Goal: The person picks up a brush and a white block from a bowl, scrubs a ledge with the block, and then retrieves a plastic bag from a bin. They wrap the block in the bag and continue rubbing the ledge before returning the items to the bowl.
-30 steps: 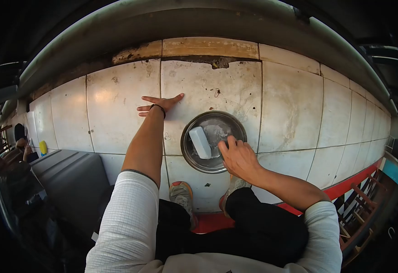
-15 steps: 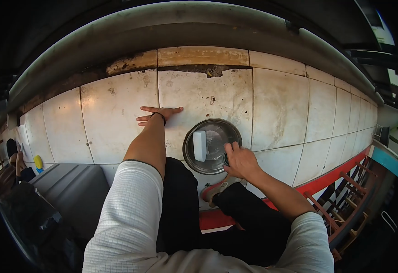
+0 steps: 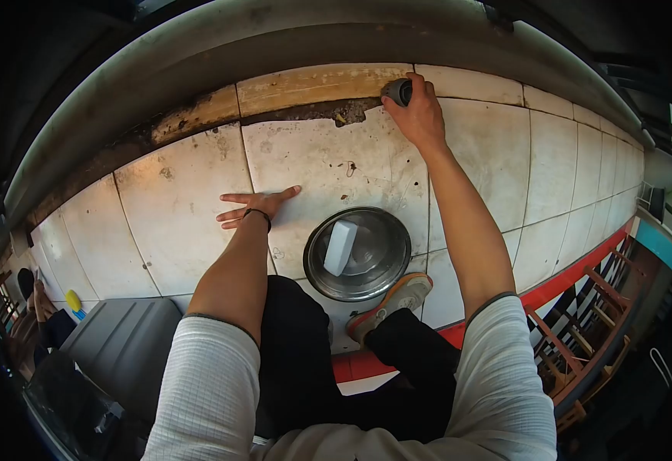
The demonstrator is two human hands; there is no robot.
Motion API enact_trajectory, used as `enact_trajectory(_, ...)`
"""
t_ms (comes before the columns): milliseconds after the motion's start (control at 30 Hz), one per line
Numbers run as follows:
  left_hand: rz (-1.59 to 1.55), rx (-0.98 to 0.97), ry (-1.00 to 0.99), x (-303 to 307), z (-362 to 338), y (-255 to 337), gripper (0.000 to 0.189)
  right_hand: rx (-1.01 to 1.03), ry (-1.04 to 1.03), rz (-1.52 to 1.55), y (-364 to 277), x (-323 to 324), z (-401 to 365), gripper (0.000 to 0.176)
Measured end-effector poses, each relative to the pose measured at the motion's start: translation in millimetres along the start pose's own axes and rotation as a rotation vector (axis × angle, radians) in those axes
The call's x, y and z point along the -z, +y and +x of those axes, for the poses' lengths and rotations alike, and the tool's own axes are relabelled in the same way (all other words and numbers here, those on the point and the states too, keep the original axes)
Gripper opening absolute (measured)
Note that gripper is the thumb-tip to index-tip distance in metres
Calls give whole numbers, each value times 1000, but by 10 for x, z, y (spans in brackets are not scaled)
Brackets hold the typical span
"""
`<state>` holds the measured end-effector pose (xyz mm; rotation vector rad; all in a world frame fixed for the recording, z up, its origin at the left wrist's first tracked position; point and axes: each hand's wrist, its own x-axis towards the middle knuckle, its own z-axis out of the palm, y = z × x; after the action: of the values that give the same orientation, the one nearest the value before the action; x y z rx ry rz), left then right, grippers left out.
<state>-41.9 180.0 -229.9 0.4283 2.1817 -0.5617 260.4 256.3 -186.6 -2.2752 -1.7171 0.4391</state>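
My right hand (image 3: 420,115) reaches to the far strip of floor, fingers wrapped round a squat, round, dark grey object (image 3: 399,92). That object touches the yellow-stained tile strip near the wall base; its underside is hidden. Flat on the white tiles rests my left hand (image 3: 263,206), fingers spread and holding nothing. Between my arms stands a round metal bowl (image 3: 388,269), apparently with water in it. A white sponge-like block (image 3: 340,247) leans inside, on the bowl's left side.
A dark broken gap (image 3: 297,113) runs between the tiles and the stained strip (image 3: 313,88). To the left are a grey box (image 3: 121,330), a yellow and blue item (image 3: 73,300) and another person's hand (image 3: 42,300). A red edge (image 3: 539,286) borders the right side.
My right hand has moved from the bowl's right rim up to the far stained strip, carrying the dark grey object. My left hand stays flat on the tiles.
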Motion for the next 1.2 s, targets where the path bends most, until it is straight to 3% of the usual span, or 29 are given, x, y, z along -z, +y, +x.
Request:
enact_trajectory(167, -5, 37, -18, 14, 10, 43, 174, -49, 50, -279, -19, -382, 324, 69)
enact_trajectory(267, -19, 58, -27, 11, 31, 72, 175, 3, 22, -336, -352, -585, 271, 70)
enact_trajectory(433, 16, 68, -7, -10, 54, 84, 173, 127, 7, -171, -1313, -1069, 56, 73)
enact_trajectory(567, -19, 68, 3, -27, 66, 89, 175, 190, -131, 74, -1816, -1138, -11, 71)
enact_trajectory(600, -20, 65, 7, -22, 74, 89, 175, 189, -174, 111, -1846, -1117, -3, 69)
enact_trajectory(667, -7, 67, 0, 8, 58, 98, 175, 87, 65, 237, -1373, -885, 123, 64)
enact_trajectory(733, 4, 79, -3, 1, 61, 97, 175, 106, 208, 44, -959, -689, 214, 58)
enact_trajectory(800, 26, 85, 2, -13, 91, 102, 175, 15, 156, -170, -797, -600, 240, 54)
enact_trajectory(933, 15, 99, -3, -25, 104, 126, 174, 67, -41, -136, -1168, -937, 107, 57)
enact_trajectory(1100, -84, 101, 85, -168, 254, 82, 173, 181, -173, 86, -2160, -1403, -134, 63)
enact_trajectory(1133, -98, 106, 113, -227, 309, 83, 173, 244, -123, 172, -2277, -1466, -145, 63)
enact_trajectory(1200, -121, 118, 168, -314, 401, 73, 174, 168, -143, 312, -2284, -1426, -129, 62)
